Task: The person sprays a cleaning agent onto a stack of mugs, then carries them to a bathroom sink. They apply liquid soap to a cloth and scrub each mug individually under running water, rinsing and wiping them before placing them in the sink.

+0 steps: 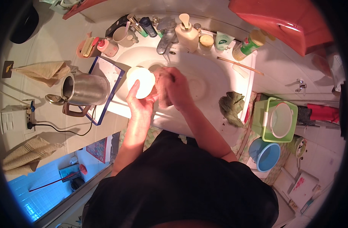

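Note:
Over the white washbasin (pixel 216 81), my left hand (pixel 141 108) grips a rounded white object (pixel 145 81) with the thumb across its face. Strong glare washes out its surface, so I cannot tell exactly what it is. Close by on the right, my right hand (pixel 178 88) is closed around a brownish cloth (pixel 163 98), its shape slightly blurred. The cloth is right beside the white object; whether they touch is unclear. Above both hands is a metal faucet (pixel 164 42), with what looks like a thin stream of water at its spout.
A steel electric kettle (pixel 89 89) lies left of the basin. Along the back rim stand a pump bottle (pixel 187 37), a mug (pixel 124 37) and a tube (pixel 224 42). A crumpled grey-green cloth (pixel 232 108) rests on the right rim. Green (pixel 258 119) and blue (pixel 268 156) buckets stand lower right.

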